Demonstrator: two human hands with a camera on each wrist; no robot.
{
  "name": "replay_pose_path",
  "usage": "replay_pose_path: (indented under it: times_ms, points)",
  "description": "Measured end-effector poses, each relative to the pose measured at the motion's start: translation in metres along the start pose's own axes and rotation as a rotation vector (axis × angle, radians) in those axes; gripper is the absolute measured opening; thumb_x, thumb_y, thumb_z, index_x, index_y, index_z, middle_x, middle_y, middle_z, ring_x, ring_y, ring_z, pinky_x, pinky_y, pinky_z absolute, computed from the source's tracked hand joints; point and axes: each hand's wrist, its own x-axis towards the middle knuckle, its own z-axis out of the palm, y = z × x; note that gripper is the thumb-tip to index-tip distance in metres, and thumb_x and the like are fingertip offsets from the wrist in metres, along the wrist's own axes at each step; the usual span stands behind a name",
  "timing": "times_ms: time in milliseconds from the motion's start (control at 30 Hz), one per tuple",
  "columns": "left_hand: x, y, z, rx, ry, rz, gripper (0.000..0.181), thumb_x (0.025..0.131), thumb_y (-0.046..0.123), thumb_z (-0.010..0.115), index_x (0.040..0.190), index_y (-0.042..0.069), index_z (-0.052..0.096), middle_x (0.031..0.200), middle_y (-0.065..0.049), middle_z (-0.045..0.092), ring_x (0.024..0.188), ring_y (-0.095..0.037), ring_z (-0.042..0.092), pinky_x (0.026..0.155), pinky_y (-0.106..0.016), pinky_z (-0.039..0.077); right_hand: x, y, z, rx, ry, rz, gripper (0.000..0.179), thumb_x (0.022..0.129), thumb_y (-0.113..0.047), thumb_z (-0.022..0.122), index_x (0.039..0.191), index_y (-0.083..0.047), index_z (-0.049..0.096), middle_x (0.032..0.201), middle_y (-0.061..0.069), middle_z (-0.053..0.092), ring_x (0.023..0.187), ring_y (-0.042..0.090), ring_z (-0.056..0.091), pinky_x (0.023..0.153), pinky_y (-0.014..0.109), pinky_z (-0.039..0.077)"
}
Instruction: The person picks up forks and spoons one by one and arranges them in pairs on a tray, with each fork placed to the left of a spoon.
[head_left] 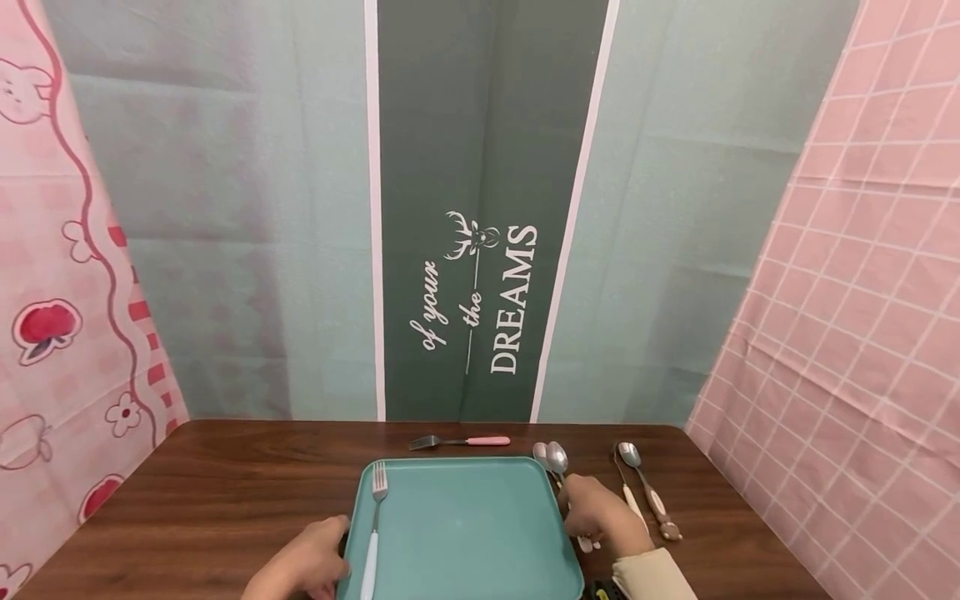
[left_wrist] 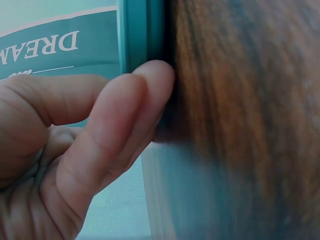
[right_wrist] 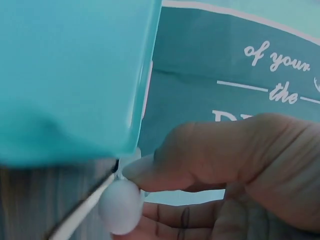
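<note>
A teal rectangular tray fills the near middle of the wooden table; a white-handled fork lies along its left side. At the tray's left edge, my left hand grips it, with fingertips bunched against the rim in the left wrist view. My right hand is beside the tray's right edge, pinching a spoon whose bowl shows past the fingers. A second spoon lies close to it on the left. In the right wrist view, the thumb overlaps the spoons; their handles are partly hidden.
Behind the tray lies a pink-handled fork. To the right are a spoon with a brown bear-shaped handle end and a cream-handled utensil. A black object sits near the front. Cloth curtains enclose the table.
</note>
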Motion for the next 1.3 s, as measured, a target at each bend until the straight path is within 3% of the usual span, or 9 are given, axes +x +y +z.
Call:
replay_pose_path:
  times_ms: [167,267,367,500,900,1167,1300]
  points:
    - [0.002,-0.001,0.001,0.011,-0.012,0.003,0.026,0.071,-0.012,0.054,0.096,-0.007,0.049,0.064,-0.013,0.052,0.044,-0.016,0.056,0.041,-0.029,0.049,0.002,-0.009,0.007,0.001,-0.006,0.008,0.021,0.063,0.014,0.052,0.058,-0.006,0.05,0.049,0.002,0.043,0.037,0.007,0.037,0.035,0.021,0.027]
    - [0.001,-0.001,0.0,0.002,-0.013,0.009,0.027,0.071,-0.013,0.054,0.097,-0.008,0.049,0.064,-0.013,0.051,0.044,-0.017,0.056,0.041,-0.029,0.049,0.004,-0.014,0.008,0.02,-0.027,0.018,0.015,0.066,0.014,0.054,0.07,0.0,0.057,0.056,0.006,0.047,0.038,0.008,0.038,0.035,0.021,0.027]
    - [0.0,-0.001,0.0,-0.008,-0.005,0.012,0.029,0.07,-0.013,0.054,0.098,-0.009,0.049,0.065,-0.013,0.051,0.044,-0.018,0.057,0.041,-0.03,0.05,0.006,-0.019,0.007,0.054,-0.051,0.029,0.025,0.068,0.014,0.055,0.09,0.008,0.062,0.065,0.01,0.051,0.038,0.009,0.043,0.034,0.021,0.031]
    - [-0.001,0.001,0.0,-0.017,0.005,0.012,0.029,0.07,-0.013,0.055,0.099,-0.01,0.049,0.065,-0.013,0.051,0.044,-0.019,0.057,0.041,-0.031,0.05,0.008,-0.028,0.008,0.078,-0.058,0.024,0.031,0.067,0.014,0.056,0.097,0.011,0.062,0.069,0.012,0.054,0.039,0.01,0.046,0.034,0.021,0.034]
    - [-0.002,0.001,0.0,-0.013,0.005,0.012,0.027,0.07,-0.013,0.054,0.097,-0.009,0.049,0.064,-0.013,0.051,0.043,-0.017,0.056,0.041,-0.03,0.05,0.012,-0.052,0.023,0.051,-0.077,-0.046,0.037,0.063,0.014,0.058,0.099,0.015,0.062,0.074,0.01,0.056,0.042,0.009,0.045,0.036,0.023,0.04]
    - [-0.002,0.0,0.0,-0.012,0.005,0.03,0.029,0.07,-0.013,0.054,0.098,-0.01,0.049,0.064,-0.013,0.051,0.043,-0.017,0.056,0.04,-0.029,0.049,0.017,-0.067,0.028,-0.015,-0.073,-0.054,0.035,0.061,0.011,0.061,0.096,0.009,0.065,0.071,0.007,0.056,0.042,0.01,0.05,0.036,0.024,0.044]
    - [-0.002,0.0,0.0,-0.012,0.007,0.024,0.029,0.07,-0.013,0.054,0.099,-0.011,0.049,0.064,-0.013,0.051,0.043,-0.017,0.056,0.04,-0.029,0.049,0.018,-0.072,0.03,-0.039,-0.069,-0.064,0.025,0.061,0.01,0.061,0.085,0.005,0.065,0.064,0.005,0.054,0.041,0.009,0.048,0.036,0.023,0.042]
